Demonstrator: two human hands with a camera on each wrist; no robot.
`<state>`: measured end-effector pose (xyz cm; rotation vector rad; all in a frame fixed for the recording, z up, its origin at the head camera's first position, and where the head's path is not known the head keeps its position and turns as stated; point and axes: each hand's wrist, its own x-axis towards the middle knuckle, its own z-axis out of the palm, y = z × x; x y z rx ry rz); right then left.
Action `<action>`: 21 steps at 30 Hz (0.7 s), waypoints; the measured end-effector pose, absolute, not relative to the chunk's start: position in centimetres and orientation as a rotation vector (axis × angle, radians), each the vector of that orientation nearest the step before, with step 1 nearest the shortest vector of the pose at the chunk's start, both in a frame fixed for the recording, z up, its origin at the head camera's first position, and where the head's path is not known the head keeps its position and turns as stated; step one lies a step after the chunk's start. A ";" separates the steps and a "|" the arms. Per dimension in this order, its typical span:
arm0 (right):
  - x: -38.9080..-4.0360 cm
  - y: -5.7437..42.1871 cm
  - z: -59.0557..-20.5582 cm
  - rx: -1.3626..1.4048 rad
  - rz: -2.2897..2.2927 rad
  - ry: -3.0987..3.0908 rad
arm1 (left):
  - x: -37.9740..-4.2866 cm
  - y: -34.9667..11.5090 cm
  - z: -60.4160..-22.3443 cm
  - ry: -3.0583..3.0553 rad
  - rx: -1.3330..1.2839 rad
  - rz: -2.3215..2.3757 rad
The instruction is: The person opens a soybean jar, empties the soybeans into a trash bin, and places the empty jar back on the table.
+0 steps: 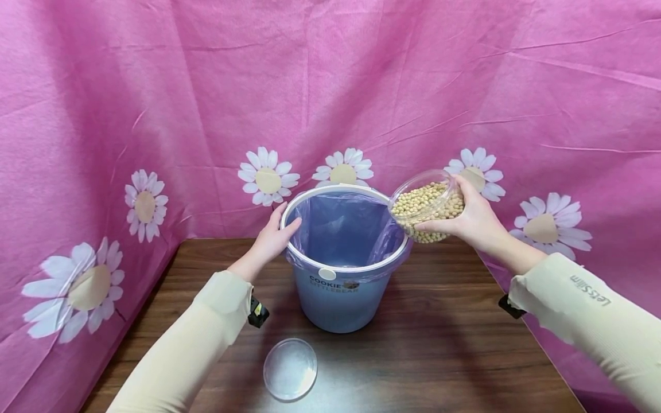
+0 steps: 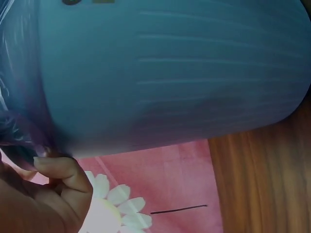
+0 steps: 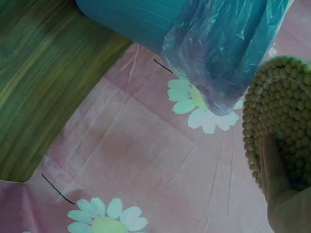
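A blue bucket [image 1: 341, 304] with a white rim stands upright on the table, lined with a thin translucent purple bag [image 1: 389, 241]. My left hand [image 1: 272, 234] grips the bucket's rim on its left side, the thumb over the top edge. My right hand [image 1: 472, 221] holds a clear round jar [image 1: 427, 206] full of pale round beans [image 3: 284, 107]. The jar is tilted with its mouth toward the bucket, right at the right side of the rim. In the right wrist view the fingers lie along the jar's side. The beans are still inside the jar.
A clear round lid [image 1: 290, 369] lies on the brown wooden table [image 1: 413, 355] in front of the bucket, toward the left. Pink cloth [image 1: 330, 86] with white daisies hangs behind the table and along both sides.
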<state>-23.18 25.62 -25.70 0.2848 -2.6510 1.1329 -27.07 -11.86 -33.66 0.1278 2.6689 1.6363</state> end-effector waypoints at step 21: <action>-23.4 24.9 -24.3 0.397 0.992 -2.689 | -27.0 -11.3 -33.9 2.455 0.131 1.881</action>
